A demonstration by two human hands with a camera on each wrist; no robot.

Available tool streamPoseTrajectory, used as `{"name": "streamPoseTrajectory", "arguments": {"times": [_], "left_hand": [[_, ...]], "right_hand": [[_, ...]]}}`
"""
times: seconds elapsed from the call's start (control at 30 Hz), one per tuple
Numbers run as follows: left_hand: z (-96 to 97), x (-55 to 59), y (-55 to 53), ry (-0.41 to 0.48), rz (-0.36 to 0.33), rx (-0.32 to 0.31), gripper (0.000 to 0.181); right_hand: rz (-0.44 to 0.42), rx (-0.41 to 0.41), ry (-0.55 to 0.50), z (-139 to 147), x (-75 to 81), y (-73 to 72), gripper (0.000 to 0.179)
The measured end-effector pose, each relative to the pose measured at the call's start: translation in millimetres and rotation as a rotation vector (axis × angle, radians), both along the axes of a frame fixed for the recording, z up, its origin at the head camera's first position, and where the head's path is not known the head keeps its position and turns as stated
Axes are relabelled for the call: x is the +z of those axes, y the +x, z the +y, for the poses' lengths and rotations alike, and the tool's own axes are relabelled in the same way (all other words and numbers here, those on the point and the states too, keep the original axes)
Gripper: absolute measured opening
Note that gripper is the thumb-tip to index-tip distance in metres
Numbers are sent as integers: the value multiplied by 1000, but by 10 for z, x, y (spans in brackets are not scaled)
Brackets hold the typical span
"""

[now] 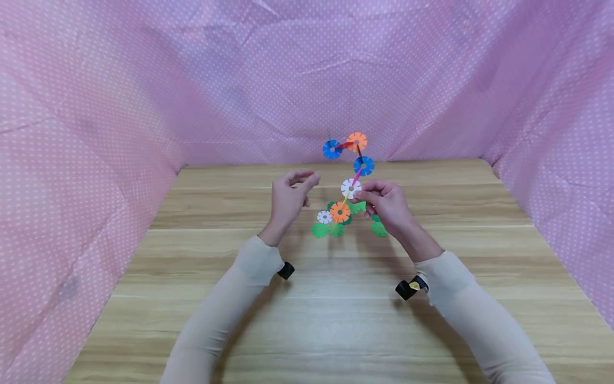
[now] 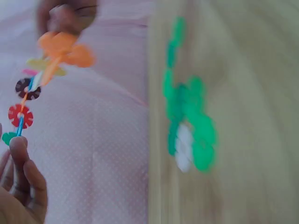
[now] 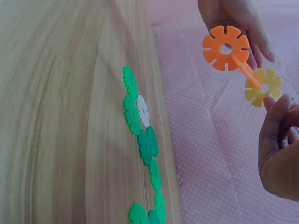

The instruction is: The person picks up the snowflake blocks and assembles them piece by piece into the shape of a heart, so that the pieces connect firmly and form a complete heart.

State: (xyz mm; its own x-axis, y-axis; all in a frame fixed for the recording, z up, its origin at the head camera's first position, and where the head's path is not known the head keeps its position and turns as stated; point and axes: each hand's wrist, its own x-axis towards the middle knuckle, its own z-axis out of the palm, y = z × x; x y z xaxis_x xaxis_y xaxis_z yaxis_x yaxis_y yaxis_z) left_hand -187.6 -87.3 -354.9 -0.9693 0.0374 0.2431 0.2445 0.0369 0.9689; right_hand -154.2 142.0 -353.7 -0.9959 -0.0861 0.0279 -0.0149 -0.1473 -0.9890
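Note:
My right hand (image 1: pixel 386 202) pinches a chain of slotted plastic snowflake discs at a white disc (image 1: pixel 352 188). In the right wrist view its fingertips are at the edge of a yellow disc (image 3: pixel 264 87), joined to an orange disc (image 3: pixel 226 48). The chain rises through pink, blue, dark, orange and red discs to a blue disc (image 1: pixel 332 149). My left hand (image 1: pixel 289 197) hovers left of the chain with loosely bent fingers, a gap from it in the head view. Its fingertips overlap the chain's end in the left wrist view.
Below the chain, several linked green discs (image 1: pixel 379 229) and a white disc (image 1: pixel 324 216) lie on the wooden table (image 1: pixel 307 320). Pink dotted cloth (image 1: pixel 288 80) surrounds the back and sides. A dark wrist camera (image 1: pixel 409 289) hangs below the right sleeve.

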Motion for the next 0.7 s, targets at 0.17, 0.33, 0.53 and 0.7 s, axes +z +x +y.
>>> {"name": "streamPoseTrajectory", "arguments": {"times": [0.17, 0.33, 0.53, 0.7], "left_hand": [[114, 121, -181, 203, -179, -17, 35], [196, 159, -258, 270, -252, -38, 31], [252, 154, -307, 326, -274, -32, 20], [280, 152, -311, 348, -301, -36, 15]], "right_hand": [[11, 32, 2, 11, 18, 23, 10], [13, 47, 14, 22, 26, 45, 6], [4, 62, 31, 44, 21, 60, 10], [1, 63, 51, 69, 7, 73, 10]]}}
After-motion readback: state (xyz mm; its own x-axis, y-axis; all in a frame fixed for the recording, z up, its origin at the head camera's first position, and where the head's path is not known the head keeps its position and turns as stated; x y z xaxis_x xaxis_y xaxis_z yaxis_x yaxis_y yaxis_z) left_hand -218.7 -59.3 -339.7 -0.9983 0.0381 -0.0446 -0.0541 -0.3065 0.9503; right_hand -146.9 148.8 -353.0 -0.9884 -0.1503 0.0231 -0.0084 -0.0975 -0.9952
